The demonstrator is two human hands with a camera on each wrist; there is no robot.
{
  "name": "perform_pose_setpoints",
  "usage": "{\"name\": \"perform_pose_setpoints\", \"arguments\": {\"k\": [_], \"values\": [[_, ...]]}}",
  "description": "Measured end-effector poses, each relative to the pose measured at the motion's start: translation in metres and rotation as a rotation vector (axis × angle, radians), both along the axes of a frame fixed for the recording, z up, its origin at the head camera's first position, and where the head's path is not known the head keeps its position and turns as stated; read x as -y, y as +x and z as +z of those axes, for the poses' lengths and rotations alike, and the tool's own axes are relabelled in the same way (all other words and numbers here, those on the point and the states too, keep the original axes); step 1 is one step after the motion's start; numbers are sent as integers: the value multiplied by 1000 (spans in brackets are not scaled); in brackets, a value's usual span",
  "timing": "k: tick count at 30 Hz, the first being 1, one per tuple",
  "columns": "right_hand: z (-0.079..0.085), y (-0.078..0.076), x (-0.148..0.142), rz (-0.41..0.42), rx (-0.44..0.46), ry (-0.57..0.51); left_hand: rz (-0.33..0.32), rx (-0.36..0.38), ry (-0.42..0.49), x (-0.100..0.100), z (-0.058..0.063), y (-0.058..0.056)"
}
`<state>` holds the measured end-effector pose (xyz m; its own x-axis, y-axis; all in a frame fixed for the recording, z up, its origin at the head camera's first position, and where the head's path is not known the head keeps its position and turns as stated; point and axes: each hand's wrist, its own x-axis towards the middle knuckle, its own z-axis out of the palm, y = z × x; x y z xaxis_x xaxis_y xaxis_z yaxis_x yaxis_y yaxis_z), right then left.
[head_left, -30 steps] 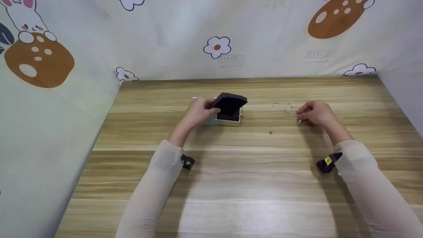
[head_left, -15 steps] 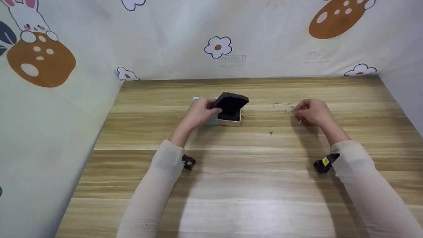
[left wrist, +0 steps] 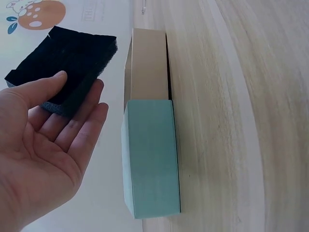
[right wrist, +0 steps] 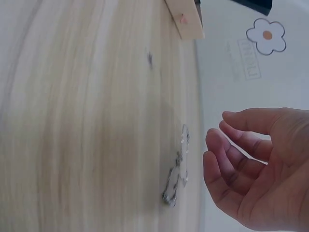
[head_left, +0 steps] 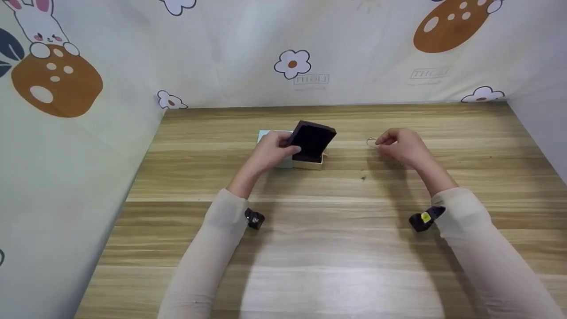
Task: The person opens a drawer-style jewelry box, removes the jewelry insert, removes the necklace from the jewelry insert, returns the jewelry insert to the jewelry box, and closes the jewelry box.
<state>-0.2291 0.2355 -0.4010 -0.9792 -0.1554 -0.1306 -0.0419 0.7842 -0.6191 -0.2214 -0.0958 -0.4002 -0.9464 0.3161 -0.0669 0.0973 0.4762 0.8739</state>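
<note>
My left hand (head_left: 274, 153) pinches a black foam pad (left wrist: 72, 55) between thumb and fingers. The pad is tilted above a tan box drawer (left wrist: 149, 63), which sticks partly out of a teal sleeve (left wrist: 152, 154). My right hand (right wrist: 260, 164) hovers over the table with fingers loosely bent and the thumb apart from them, holding nothing. Below it a thin silvery jewellery chain (right wrist: 169, 199) lies on the wood in loops. In the head view the hand hides most of the chain, leaving one loop visible at the fingertips.
A small dark mark (head_left: 363, 178) shows on the wooden table (head_left: 336, 248) between the box and the chain. Behind the table hangs a patterned cloth wall (head_left: 230, 57). The drawer's end bears a small pinkish pull tab (right wrist: 183, 19).
My right hand has moved left along the chain and now covers most of it. My left hand has tilted the foam pad further up over the drawer.
</note>
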Motion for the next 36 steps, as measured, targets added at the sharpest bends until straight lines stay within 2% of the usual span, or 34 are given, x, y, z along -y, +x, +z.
{"name": "perform_pose_setpoints", "arguments": {"k": [5, 16, 20, 25, 36], "values": [[6, 2, 16, 43, -15, -29, -5, 14, 39, -1, -2, 0], [16, 7, 53, 133, 64, -274, -8, 67, 91, -4, -1, 1], [15, 8, 67, 140, 39, -330, -12, 106, 130, -6, -3, 1], [13, 6, 80, 136, -11, -354, -22, 136, 156, -7, -5, 0], [15, 4, 87, 49, 28, -476, -12, 133, 176, -2, -4, 0]]}}
